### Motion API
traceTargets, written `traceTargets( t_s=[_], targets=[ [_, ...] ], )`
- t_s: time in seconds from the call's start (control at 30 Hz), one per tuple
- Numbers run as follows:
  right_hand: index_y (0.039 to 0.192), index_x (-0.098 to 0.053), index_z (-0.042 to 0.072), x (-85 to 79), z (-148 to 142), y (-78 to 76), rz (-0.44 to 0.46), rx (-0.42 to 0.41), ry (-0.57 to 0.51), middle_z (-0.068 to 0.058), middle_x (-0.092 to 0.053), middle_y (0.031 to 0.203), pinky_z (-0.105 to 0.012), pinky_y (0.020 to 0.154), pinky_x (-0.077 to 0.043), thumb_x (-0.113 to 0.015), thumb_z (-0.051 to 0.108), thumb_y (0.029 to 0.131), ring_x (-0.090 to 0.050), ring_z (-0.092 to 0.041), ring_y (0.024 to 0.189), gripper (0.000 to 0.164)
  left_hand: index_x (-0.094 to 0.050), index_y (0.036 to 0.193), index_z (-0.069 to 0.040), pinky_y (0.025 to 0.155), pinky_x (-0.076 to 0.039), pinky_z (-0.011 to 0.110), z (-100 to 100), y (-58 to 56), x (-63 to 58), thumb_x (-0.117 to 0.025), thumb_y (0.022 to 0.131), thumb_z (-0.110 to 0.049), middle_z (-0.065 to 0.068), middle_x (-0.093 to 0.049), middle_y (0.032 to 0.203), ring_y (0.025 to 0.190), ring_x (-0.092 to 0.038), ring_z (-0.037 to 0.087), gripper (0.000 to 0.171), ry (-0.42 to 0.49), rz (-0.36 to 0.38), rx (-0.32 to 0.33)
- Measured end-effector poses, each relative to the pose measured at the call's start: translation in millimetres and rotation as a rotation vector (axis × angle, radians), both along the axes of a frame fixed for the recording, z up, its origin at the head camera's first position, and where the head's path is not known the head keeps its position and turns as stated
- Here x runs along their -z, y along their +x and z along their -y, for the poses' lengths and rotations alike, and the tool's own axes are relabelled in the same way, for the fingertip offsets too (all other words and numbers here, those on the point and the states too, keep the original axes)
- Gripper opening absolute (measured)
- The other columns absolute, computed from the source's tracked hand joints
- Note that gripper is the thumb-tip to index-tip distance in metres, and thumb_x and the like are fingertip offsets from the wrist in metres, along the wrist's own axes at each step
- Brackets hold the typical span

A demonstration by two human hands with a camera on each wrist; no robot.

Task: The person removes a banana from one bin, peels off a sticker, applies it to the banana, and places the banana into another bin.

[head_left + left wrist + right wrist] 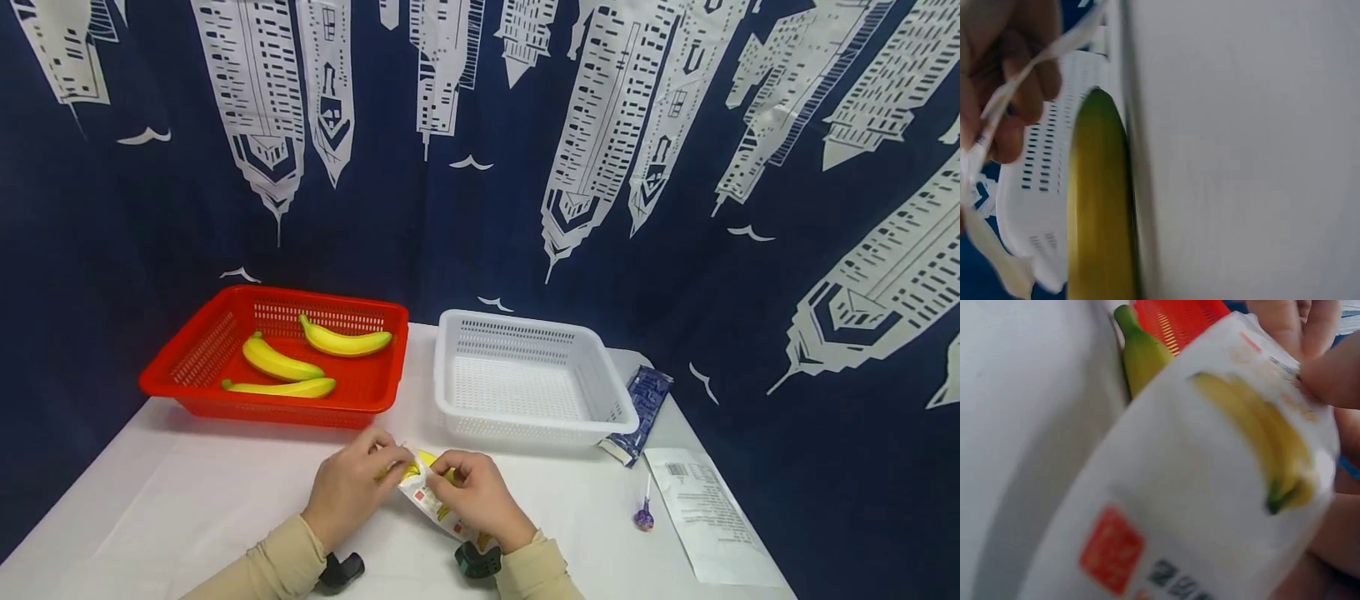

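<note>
Both hands work at a white plastic packet (pixel 427 502) printed with bananas and a red square. My left hand (pixel 348 487) pinches its upper corner between thumb and fingers. With curled fingers, my right hand (pixel 480 493) grips the same upper edge close beside the left. In the right wrist view the packet (pixel 1160 450) fills much of the picture, its printed side toward the camera. Behind it lies a yellow banana with green ends (pixel 1100 206) on the white table, mostly hidden by the packet and hands in the head view.
A red basket (pixel 277 410) holding three bananas stands back left. Right of it is a white basket (pixel 525 429). A dark blue packet (pixel 651 396) leans by its right side. Nearer are a purple-wrapped lollipop (pixel 643 517) and a flat white packet (pixel 708 525) with printed text.
</note>
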State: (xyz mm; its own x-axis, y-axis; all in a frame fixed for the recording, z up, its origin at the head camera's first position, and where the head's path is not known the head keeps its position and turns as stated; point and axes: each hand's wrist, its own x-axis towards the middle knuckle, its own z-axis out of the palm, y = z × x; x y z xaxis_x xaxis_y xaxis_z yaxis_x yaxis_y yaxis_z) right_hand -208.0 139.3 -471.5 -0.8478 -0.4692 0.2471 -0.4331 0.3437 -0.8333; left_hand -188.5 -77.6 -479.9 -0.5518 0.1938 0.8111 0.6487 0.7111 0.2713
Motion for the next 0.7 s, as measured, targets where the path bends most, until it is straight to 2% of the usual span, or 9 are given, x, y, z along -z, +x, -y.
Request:
traceTargets(
  t_s=[0.07,0.13,0.2,0.27,0.33,0.47,0.53,0.7],
  targets=[
    [0.087,-0.074,0.01,1.5,0,0.4,0.007,-0.015,-0.03,0.007,-0.04,0.054,-0.016,0.043,-0.028,-0.07,0.007,0.093,-0.028,0.007,0.044,0.008,-0.078,0.094,-0.024,0.055,-0.041,0.012,-2,2.8,6.3,-0.09,0.075,-0.015,-0.009,-0.064,0.091,0.066,-0.053,0.0,0.024,-0.008,0.024,0.039],
    [0.091,-0.075,0.008,3.6,2,1.3,0.024,-0.029,-0.055,0.006,-0.04,0.054,-0.016,0.043,-0.029,-0.069,0.006,0.094,-0.027,0.007,0.044,0.007,-0.077,0.097,-0.024,0.056,-0.036,0.007,-2,5.0,12.8,-0.089,0.076,-0.017,-0.013,-0.065,0.09,0.062,-0.048,-0.006,0.024,0.023,0.074,0.093],
    [0.095,-0.076,0.007,5.5,4,2.2,0.025,-0.038,-0.083,0.006,-0.04,0.055,-0.015,0.044,-0.029,-0.069,0.006,0.095,-0.027,0.008,0.044,0.007,-0.077,0.099,-0.026,0.056,-0.033,0.005,-1,5.7,17.8,-0.089,0.077,-0.021,-0.016,-0.066,0.089,0.061,-0.044,-0.008,0.026,0.046,0.102,0.12],
    [0.097,-0.076,0.004,4.5,6,5.0,0.003,-0.044,-0.113,0.001,-0.041,0.054,-0.015,0.045,-0.028,-0.069,0.004,0.095,-0.026,0.008,0.045,0.007,-0.076,0.099,-0.028,0.057,-0.031,0.005,0,6.1,20.9,-0.091,0.076,-0.023,-0.018,-0.064,0.084,0.06,-0.042,-0.009,0.027,0.063,0.1,0.133],
    [0.097,-0.076,0.004,6.3,7,4.7,-0.042,-0.061,-0.151,-0.005,-0.05,0.059,-0.015,0.045,-0.029,-0.069,0.003,0.095,-0.028,0.007,0.047,0.007,-0.075,0.097,-0.028,0.057,-0.03,0.005,1,6.4,21.3,-0.091,0.075,-0.024,-0.019,-0.059,0.076,0.06,-0.04,-0.01,0.028,0.07,0.084,0.138],
    [0.096,-0.074,0.005,8.3,8,3.9,-0.102,-0.112,-0.21,-0.016,-0.067,0.083,-0.016,0.048,-0.031,-0.069,0.0,0.094,-0.032,0.003,0.055,0.007,-0.075,0.095,-0.025,0.057,-0.031,0.006,1,6.4,20.5,-0.092,0.073,-0.022,-0.02,-0.053,0.066,0.058,-0.042,-0.01,0.028,0.069,0.05,0.146],
    [0.096,-0.075,0.006,12.0,8,2.1,-0.105,-0.126,-0.22,-0.015,-0.07,0.091,-0.016,0.051,-0.032,-0.069,-0.001,0.093,-0.034,0.002,0.058,0.009,-0.075,0.095,-0.024,0.058,-0.033,0.007,2,6.0,20.6,-0.092,0.074,-0.02,-0.02,-0.058,0.07,0.059,-0.045,-0.009,0.027,0.067,0.042,0.159],
    [0.095,-0.075,0.005,14.5,9,2.5,-0.1,-0.123,-0.22,-0.016,-0.067,0.084,-0.016,0.05,-0.03,-0.069,-0.006,0.09,-0.033,0.003,0.057,0.013,-0.077,0.096,-0.025,0.059,-0.036,0.006,4,5.2,20.9,-0.091,0.075,-0.014,-0.018,-0.069,0.086,0.062,-0.051,-0.005,0.027,0.084,0.025,0.188]
  ],
)
